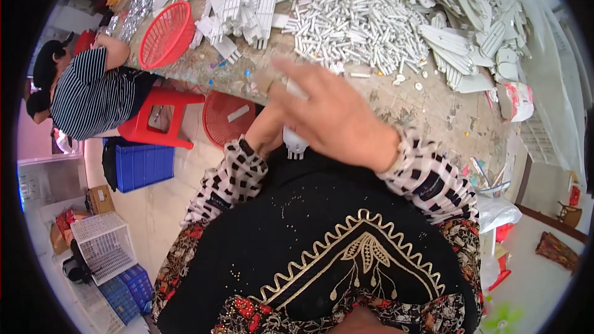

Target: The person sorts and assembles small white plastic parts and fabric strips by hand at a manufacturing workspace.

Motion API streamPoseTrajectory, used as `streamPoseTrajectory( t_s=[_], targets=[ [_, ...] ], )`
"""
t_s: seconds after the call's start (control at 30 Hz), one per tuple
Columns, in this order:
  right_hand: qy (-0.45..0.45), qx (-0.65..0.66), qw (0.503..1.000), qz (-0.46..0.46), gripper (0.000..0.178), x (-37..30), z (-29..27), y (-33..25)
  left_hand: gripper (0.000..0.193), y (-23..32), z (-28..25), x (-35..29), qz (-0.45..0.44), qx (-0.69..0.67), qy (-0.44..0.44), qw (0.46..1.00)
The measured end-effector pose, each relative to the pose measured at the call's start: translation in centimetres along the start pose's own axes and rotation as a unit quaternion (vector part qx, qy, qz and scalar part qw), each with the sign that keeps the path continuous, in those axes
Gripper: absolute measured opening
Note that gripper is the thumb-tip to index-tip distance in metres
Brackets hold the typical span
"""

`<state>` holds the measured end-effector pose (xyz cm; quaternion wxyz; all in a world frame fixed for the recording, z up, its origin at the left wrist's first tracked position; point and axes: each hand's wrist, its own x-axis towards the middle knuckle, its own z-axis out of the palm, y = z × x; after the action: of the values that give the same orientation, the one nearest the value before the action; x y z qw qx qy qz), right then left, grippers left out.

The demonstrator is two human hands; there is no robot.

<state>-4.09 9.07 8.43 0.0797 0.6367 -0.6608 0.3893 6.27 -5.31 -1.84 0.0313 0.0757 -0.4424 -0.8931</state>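
Near the table's front edge, above my lap, my left hand point(266, 128) is closed around a white plastic part point(296, 143) with short prongs at its lower end. Much of that hand, and the middle of the part, is hidden behind my right hand point(340, 114). My right hand crosses over from the right, with its fingers pointing left and smeared by motion. Whether it grips the part too cannot be made out. Beyond both hands, a big heap of short white plastic tubes point(359, 21) covers the table point(396, 100).
Flat white slotted pieces point(250, 9) lie at the back, and larger white panels point(461, 43) at the right. A red basket point(166, 36) stands at the table's left edge; another red basket point(224, 120) is below. At left, a person in stripes point(93, 96) sits on a red stool point(162, 117).
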Motion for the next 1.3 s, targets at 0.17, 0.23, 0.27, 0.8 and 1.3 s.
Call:
streamPoseTrajectory(
  t_s=[0.17,0.23,0.27,0.8,1.3],
  targets=[
    [0.039,0.021,0.999,0.032,0.038,-3.9,0.8,1.5,0.039,0.8,-0.5,0.8,-0.094,0.124,-0.002,0.988],
    [0.055,0.012,0.992,0.117,0.036,-4.7,-0.1,2.1,0.037,1.5,0.1,1.2,-0.138,0.195,-0.064,0.969],
    [0.073,0.011,0.978,0.195,0.035,-5.2,-0.6,2.3,0.034,1.5,0.3,1.4,-0.176,0.269,-0.119,0.939],
    [-0.060,0.234,0.925,0.294,0.018,-9.7,-1.6,2.7,0.050,-1.0,1.9,-0.4,-0.118,0.389,-0.136,0.904],
    [-0.180,0.429,0.808,0.360,0.023,-6.3,0.7,4.2,0.036,-0.2,0.0,-3.5,0.001,0.484,-0.074,0.872]
  ],
)
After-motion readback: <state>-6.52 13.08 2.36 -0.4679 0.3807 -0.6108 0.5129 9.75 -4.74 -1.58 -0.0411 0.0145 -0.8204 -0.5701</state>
